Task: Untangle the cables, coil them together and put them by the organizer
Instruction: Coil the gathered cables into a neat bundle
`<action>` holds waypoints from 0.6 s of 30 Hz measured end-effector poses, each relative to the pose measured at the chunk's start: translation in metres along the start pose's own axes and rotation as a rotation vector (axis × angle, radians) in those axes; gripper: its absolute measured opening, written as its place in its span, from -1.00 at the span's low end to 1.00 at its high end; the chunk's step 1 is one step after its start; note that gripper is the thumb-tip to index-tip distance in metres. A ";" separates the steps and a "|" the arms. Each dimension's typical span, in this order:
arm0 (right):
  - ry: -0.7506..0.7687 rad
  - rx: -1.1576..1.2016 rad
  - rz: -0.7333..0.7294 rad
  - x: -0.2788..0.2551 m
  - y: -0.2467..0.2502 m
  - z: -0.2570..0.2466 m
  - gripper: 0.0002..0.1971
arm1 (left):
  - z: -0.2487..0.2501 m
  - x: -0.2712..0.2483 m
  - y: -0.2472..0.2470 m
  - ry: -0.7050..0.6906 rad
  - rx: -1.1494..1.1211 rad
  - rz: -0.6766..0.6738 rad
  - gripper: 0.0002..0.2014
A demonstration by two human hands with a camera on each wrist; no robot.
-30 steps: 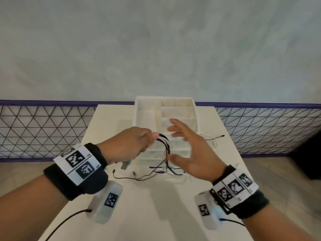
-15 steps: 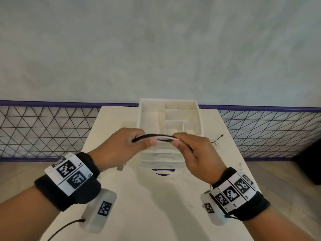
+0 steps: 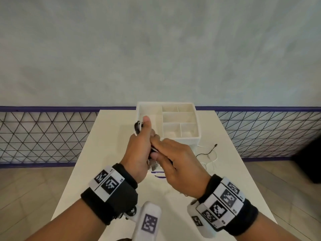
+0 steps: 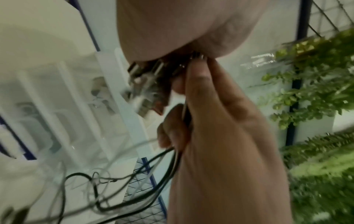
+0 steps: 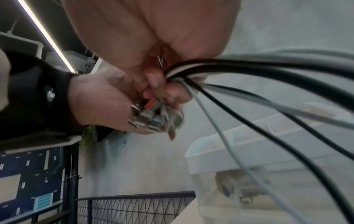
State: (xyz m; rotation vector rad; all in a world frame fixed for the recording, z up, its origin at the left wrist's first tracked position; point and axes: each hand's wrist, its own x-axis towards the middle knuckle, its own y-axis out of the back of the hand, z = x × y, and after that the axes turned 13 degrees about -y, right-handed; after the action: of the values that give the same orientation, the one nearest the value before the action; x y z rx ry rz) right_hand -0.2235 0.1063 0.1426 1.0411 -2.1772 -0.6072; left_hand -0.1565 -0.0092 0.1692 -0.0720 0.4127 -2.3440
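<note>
The black and white cables (image 3: pixel 137 127) are gathered into one bundle, held in the air in front of the white organizer (image 3: pixel 198 136). My left hand (image 3: pixel 145 136) grips the bundle upright, thumb on top, and a loop sticks out above the fist. My right hand (image 3: pixel 155 150) presses against it and pinches the cables (image 5: pixel 268 71) lower down. The metal plugs (image 4: pixel 147 84) bunch together under my left palm; in the right wrist view these plugs (image 5: pixel 157 118) hang below the fingers. Loose strands (image 4: pixel 134 189) trail down to the table.
Thin cable ends (image 3: pixel 206 153) lie on the white table (image 3: pixel 107 153) to the right of the organizer, which has clear drawers (image 5: pixel 239 189) below. A mesh railing (image 3: pixel 43 136) runs behind the table. Plants (image 4: pixel 316 91) stand off to one side.
The bundle was stretched level between my two hands; now it stands folded upright in my left hand. My right hand has moved in against the left.
</note>
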 end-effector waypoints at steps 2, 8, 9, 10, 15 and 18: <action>-0.045 0.075 -0.082 -0.008 0.009 0.004 -0.54 | 0.002 0.003 0.008 0.051 -0.136 0.050 -0.47; -0.318 0.138 -0.238 -0.024 0.042 0.022 -0.80 | 0.011 0.017 0.044 0.089 -0.044 0.061 -0.50; -0.307 0.123 -0.254 -0.023 0.044 0.021 -0.79 | 0.012 0.016 0.044 0.099 0.085 -0.033 -0.48; -0.298 0.119 -0.262 -0.020 0.045 0.020 -0.79 | 0.013 0.012 0.043 0.100 0.259 -0.164 -0.44; -0.310 0.183 -0.286 0.002 0.044 0.008 -0.92 | -0.002 -0.011 0.023 0.070 0.735 -0.784 -0.37; -0.390 0.271 -0.239 0.003 0.041 0.010 -0.95 | -0.004 -0.011 0.020 0.083 0.709 -0.744 -0.77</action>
State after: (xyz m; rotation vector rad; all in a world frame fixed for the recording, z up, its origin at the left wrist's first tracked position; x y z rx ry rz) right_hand -0.2532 0.1295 0.1628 1.4411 -2.5443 -0.6809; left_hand -0.1361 -0.0137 0.1598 0.2524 -0.5178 -3.0867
